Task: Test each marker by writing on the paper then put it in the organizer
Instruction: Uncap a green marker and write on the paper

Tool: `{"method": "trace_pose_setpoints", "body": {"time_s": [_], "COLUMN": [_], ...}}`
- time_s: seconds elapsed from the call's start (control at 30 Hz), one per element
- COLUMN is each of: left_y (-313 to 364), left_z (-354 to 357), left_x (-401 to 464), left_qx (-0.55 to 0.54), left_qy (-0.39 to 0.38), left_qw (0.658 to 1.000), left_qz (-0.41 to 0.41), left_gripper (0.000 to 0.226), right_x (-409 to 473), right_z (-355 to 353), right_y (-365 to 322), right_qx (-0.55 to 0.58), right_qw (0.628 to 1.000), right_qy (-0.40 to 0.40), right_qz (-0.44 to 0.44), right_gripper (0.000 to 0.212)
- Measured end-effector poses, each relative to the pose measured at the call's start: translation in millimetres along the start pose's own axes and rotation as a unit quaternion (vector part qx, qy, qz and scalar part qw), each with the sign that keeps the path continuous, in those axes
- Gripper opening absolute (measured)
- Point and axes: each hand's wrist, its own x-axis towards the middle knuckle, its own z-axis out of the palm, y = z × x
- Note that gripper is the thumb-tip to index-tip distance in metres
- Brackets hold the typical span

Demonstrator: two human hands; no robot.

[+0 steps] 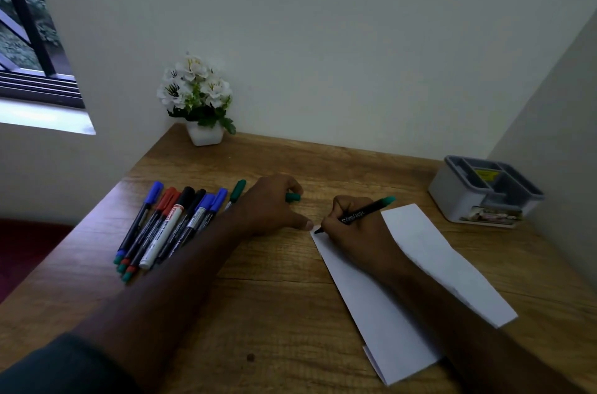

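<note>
Right hand (350,229) pinches a slim black marker (358,214) w/ a green end cap, fingers curled tight round the barrel, tip touching the far-left corner of the paper (429,267) — a long white sheet, folded, lying flat on the wood-grain bench (274,280) at a diagonal. Left hand (274,203) rests palm-down just left of the paper, fingers closed on a small green cap (293,197), thumb stretched toward the marker tip. Left of that arm lies a loose bunch of markers (168,225): thin round barrels, caps blue, red, black, one thicker white-bodied marker among them. A green-capped marker (237,192) lies at the right edge of the bunch, near the left hand. Organizer (484,192) — grey plastic box, rounded corners, divided into compartments — sits far right on the bench, well apart from the paper's far end; a yellow label shows in one compartment. A white pot of white flowers (197,96) stands at the far wall.
</note>
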Motion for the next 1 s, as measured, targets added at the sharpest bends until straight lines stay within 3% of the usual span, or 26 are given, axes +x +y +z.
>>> {"method": "trace_pose_setpoints", "body": {"time_s": [1.0], "left_y": [-2.2], "left_z": [1.2], "left_x": [0.7], "left_qx": [-0.006], "left_qy": [0.001], "left_qw": [1.0], "left_qz": [-0.007], "left_gripper": [0.071], "right_x": [1.0], "right_z": [0.7], "right_y": [2.7], "right_qx": [-0.007], "right_qw": [1.0], "right_qy": [0.017], "right_qz": [0.013], "right_gripper": [0.025]}}
